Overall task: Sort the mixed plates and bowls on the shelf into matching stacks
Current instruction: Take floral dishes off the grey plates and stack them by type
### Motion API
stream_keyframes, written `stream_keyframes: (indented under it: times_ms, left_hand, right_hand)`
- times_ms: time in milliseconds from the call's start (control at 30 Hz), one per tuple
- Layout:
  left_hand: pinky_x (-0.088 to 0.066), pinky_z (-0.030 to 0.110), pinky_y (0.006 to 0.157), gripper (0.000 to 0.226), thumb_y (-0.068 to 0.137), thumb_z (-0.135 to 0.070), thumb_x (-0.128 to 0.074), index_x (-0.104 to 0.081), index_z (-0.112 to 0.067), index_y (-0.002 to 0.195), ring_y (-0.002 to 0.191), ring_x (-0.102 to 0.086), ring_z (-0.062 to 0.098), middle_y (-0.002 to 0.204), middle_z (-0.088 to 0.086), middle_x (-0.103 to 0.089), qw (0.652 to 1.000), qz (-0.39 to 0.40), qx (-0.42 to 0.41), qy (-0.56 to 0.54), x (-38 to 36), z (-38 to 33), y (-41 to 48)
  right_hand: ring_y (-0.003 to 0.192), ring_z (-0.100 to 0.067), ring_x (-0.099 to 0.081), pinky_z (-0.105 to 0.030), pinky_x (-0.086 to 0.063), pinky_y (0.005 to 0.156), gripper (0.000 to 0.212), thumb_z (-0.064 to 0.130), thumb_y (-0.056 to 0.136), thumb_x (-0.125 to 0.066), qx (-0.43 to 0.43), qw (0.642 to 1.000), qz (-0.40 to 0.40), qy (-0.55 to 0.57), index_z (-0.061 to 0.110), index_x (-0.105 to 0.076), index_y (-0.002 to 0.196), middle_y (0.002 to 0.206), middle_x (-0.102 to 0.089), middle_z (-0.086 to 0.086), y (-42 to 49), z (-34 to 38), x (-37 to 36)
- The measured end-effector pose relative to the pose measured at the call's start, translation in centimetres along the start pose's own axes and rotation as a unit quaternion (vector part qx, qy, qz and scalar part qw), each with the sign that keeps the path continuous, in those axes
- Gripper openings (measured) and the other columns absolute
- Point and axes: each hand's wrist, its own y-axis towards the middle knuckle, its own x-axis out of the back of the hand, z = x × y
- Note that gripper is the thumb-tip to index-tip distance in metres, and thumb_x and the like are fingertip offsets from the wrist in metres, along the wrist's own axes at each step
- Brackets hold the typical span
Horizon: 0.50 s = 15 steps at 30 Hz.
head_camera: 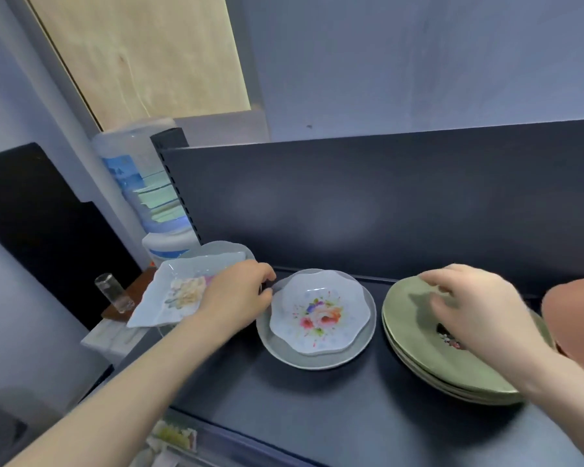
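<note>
Left hand (240,294) grips a white square floral plate (169,298), left of the wavy white bowl (317,311); right hand (479,305) hangs relaxed, empty, over green round plates (408,335).

no legible text, water bottle label (122,166) blurred, shelf tag (174,436) unreadable

The pink plate (575,318) is cut off by the right frame edge; the right hand (479,308) covers most of the motif on the top green plate (405,332). The left hand (236,294) hides one corner of the square white plate (159,294) (whether its fingertips grip the grey plate (317,362) rim cannot be determined). The shelf-edge label (174,434) is blurred.
</note>
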Motion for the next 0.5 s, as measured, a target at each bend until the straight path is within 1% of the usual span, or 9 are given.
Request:
stream_keyframes:
  times_ms: [67,100,133,200,233,267,333,433,500]
  left_hand:
    - [-0.05,0.036,0.081,0.025,0.087,-0.02,-0.052,-0.065,-0.022,0.109,0.101,-0.061,0.022,0.108,-0.003,-0.067,1.0,-0.021,0.0,-0.003,0.6,1.9,0.9]
    - [-0.049,0.035,0.081,0.026,0.087,-0.018,-0.052,-0.066,-0.022,0.109,0.1,-0.062,0.022,0.109,-0.003,-0.067,1.0,-0.029,-0.003,-0.001,0.9,3.0,1.4]
    - [-0.049,0.034,0.08,0.026,0.087,-0.017,-0.052,-0.066,-0.022,0.109,0.1,-0.062,0.021,0.11,-0.003,-0.066,0.999,-0.034,-0.008,0.003,1.2,4.1,2.0]
    - [-0.049,0.034,0.081,0.029,0.086,-0.016,-0.053,-0.065,-0.021,0.112,0.102,-0.061,0.022,0.112,-0.001,-0.065,0.999,-0.036,-0.016,0.016,1.8,6.3,3.2]
    - [-0.049,0.035,0.083,0.031,0.086,-0.015,-0.052,-0.064,-0.02,0.114,0.104,-0.06,0.023,0.113,0.0,-0.065,0.999,-0.032,-0.019,0.025,2.0,7.3,3.8]
    - [-0.049,0.036,0.084,0.033,0.086,-0.013,-0.052,-0.063,-0.019,0.117,0.107,-0.059,0.023,0.116,0.001,-0.064,0.999,-0.025,-0.019,0.035,2.2,8.4,4.5]
    - [-0.049,0.036,0.084,0.038,0.086,-0.01,-0.049,-0.06,-0.019,0.121,0.109,-0.057,0.025,0.118,0.003,-0.062,0.998,-0.008,-0.015,0.055,2.1,10.3,5.7]
    - [-0.05,0.037,0.083,0.039,0.087,-0.012,-0.047,-0.058,-0.019,0.124,0.109,-0.057,0.025,0.119,0.004,-0.061,0.996,0.016,-0.025,0.081,1.4,12.8,7.1]
    - [-0.05,0.036,0.084,0.039,0.087,-0.012,-0.047,-0.057,-0.019,0.124,0.111,-0.057,0.026,0.121,0.004,-0.061,0.995,0.037,-0.039,0.082,0.5,14.2,7.6]
  right_hand:
    - [0.085,-0.03,-0.065,-0.033,-0.047,0.066,0.026,0.004,0.077,-0.063,0.041,0.998,0.04,0.027,0.017,-0.076,0.095,0.089,-0.072,-0.002,0.0,2.8,-1.3]
    - [0.084,-0.03,-0.063,-0.035,-0.048,0.067,0.022,0.006,0.079,-0.06,0.055,0.996,0.06,0.028,0.018,-0.074,0.091,0.087,-0.07,-0.002,0.2,3.9,-2.2]
    - [0.086,-0.028,-0.061,-0.035,-0.048,0.069,0.021,0.009,0.081,-0.058,0.064,0.995,0.08,0.022,0.019,-0.072,0.092,0.088,-0.068,-0.001,0.5,4.9,-3.1]
    - [0.099,-0.024,-0.06,-0.033,-0.049,0.077,0.031,0.014,0.086,-0.053,0.058,0.992,0.114,-0.002,0.021,-0.069,0.111,0.101,-0.066,0.001,1.7,6.2,-5.3]
    - [0.103,-0.023,-0.059,-0.033,-0.049,0.08,0.034,0.015,0.088,-0.05,0.049,0.99,0.13,-0.023,0.02,-0.066,0.118,0.107,-0.065,0.001,2.4,6.7,-6.4]
    - [0.105,-0.023,-0.057,-0.034,-0.05,0.081,0.035,0.015,0.088,-0.049,0.04,0.988,0.142,-0.048,0.018,-0.064,0.12,0.109,-0.063,0.0,3.2,7.2,-7.4]
    - [0.104,-0.023,-0.054,-0.034,-0.051,0.077,0.034,0.012,0.086,-0.048,0.026,0.983,0.155,-0.094,0.017,-0.062,0.117,0.109,-0.061,-0.001,4.4,7.9,-8.9]
    - [0.1,-0.021,-0.052,-0.03,-0.046,0.067,0.033,0.009,0.084,-0.05,0.001,0.978,0.156,-0.141,0.019,-0.062,0.114,0.105,-0.06,0.0,5.6,9.0,-9.9]
    - [0.1,-0.021,-0.053,-0.03,-0.043,0.064,0.034,0.008,0.083,-0.052,-0.012,0.972,0.16,-0.171,0.019,-0.062,0.114,0.105,-0.06,0.0,5.9,9.4,-10.3]
